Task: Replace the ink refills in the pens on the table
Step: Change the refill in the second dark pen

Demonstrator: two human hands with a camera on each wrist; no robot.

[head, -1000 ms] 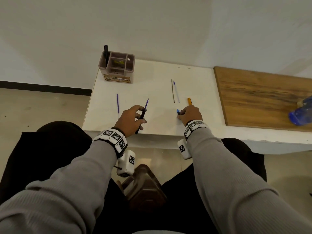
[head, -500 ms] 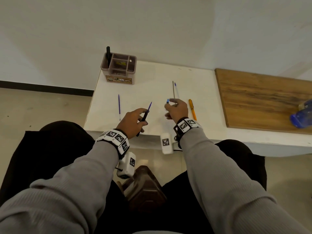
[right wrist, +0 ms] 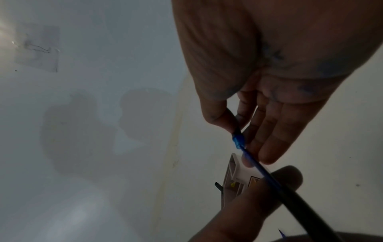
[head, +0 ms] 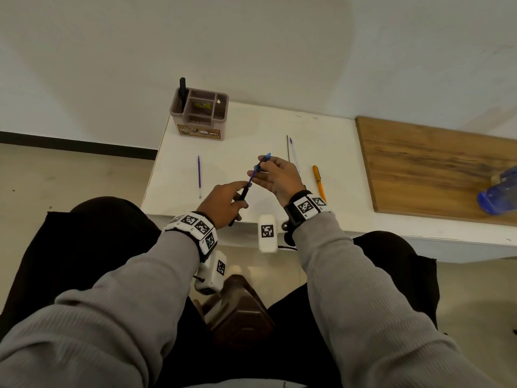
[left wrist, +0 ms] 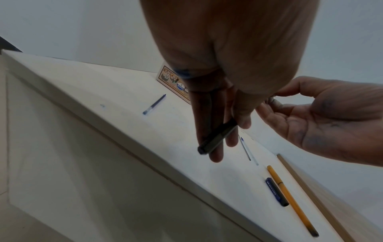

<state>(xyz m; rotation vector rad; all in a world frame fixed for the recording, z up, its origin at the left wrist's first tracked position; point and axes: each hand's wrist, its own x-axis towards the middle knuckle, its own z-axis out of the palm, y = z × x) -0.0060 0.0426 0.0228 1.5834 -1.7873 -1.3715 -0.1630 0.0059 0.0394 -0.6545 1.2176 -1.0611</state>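
My left hand (head: 236, 198) grips a black pen barrel (head: 242, 195) above the white table (head: 251, 127), its back end poking out below the fingers (left wrist: 217, 136). A thin blue refill (head: 252, 177) sticks out of the barrel toward the far right. My right hand (head: 261, 165) pinches a small blue tip piece (head: 267, 156) at the refill's far end, thumb and forefinger closed on it (right wrist: 238, 141). A loose blue refill (head: 199, 176) lies on the table to the left. Two more thin refills (head: 289, 149) lie side by side behind my right hand.
An orange pen (head: 319, 182) lies right of my right hand, with a dark blue pen part (left wrist: 276, 191) beside it. A brown desk organizer (head: 200, 113) stands at the back left corner. A wooden board (head: 433, 166) and a blue bottle (head: 500, 191) are to the right.
My right hand lifted the blue tip piece off the table and carried it left to the end of the refill. My left hand raised the barrel slightly toward it.
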